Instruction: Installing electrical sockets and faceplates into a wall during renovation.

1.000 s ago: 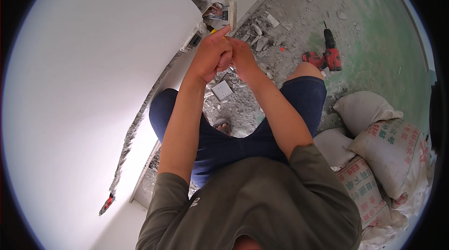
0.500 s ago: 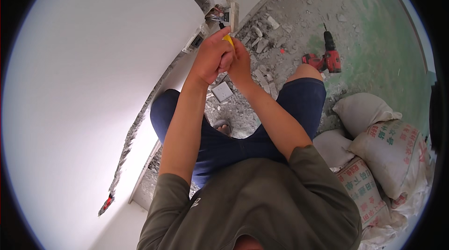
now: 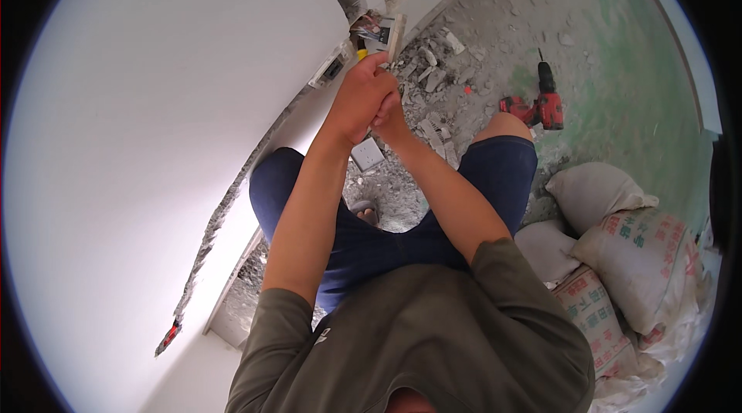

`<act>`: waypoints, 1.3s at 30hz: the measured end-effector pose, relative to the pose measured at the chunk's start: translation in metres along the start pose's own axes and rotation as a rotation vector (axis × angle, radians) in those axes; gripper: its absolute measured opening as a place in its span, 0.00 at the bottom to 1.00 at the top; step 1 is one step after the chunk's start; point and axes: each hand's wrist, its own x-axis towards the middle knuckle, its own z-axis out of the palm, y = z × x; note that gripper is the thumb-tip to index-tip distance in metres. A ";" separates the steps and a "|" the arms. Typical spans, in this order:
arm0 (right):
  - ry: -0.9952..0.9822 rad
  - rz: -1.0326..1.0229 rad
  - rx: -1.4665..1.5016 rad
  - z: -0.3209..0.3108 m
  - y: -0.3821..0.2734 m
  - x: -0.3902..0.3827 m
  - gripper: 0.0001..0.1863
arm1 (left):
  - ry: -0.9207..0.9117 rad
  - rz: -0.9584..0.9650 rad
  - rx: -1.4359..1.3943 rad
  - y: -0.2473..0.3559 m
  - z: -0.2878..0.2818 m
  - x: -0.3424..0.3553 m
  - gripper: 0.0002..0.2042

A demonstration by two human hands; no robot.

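Note:
My left hand (image 3: 366, 98) and my right hand (image 3: 392, 116) are pressed together in front of the wall, fingers curled. Just beyond the left knuckles a yellow-and-black tool (image 3: 362, 53) pokes out toward the wall. Its lower part is hidden by the left hand, so its exact kind does not show. The right fingers are mostly covered, and what they hold cannot be made out. Close ahead of the tool is an opened wall box (image 3: 362, 23) with loose wires. A socket unit (image 3: 385, 34) hangs sideways beside it. Another recessed box (image 3: 332, 69) sits to the left.
A white socket plate (image 3: 368, 154) lies on the rubble below my hands. A red cordless drill (image 3: 549, 102) rests on the floor to the right, near broken plaster (image 3: 433, 73). Full woven sacks (image 3: 638, 258) are piled at the lower right. A chiselled groove (image 3: 232, 193) crosses the wall.
Both hands have drawn slightly lower, closer to my body. The yellow part, earlier between the hands, now shows beyond the left knuckles. The view has shifted a little.

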 end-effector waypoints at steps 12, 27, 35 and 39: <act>-0.062 0.635 0.304 -0.018 -0.052 -0.034 0.09 | 0.244 0.153 0.441 -0.032 -0.001 0.017 0.23; 0.209 1.070 0.614 -0.126 -0.012 0.052 0.08 | 0.632 0.405 0.975 -0.048 0.007 0.025 0.11; 0.216 1.071 0.662 -0.165 0.005 0.040 0.11 | 0.714 0.512 0.923 -0.044 0.008 0.021 0.14; 0.100 1.075 0.697 -0.137 -0.007 0.053 0.13 | 0.684 0.439 0.926 -0.048 0.009 0.019 0.14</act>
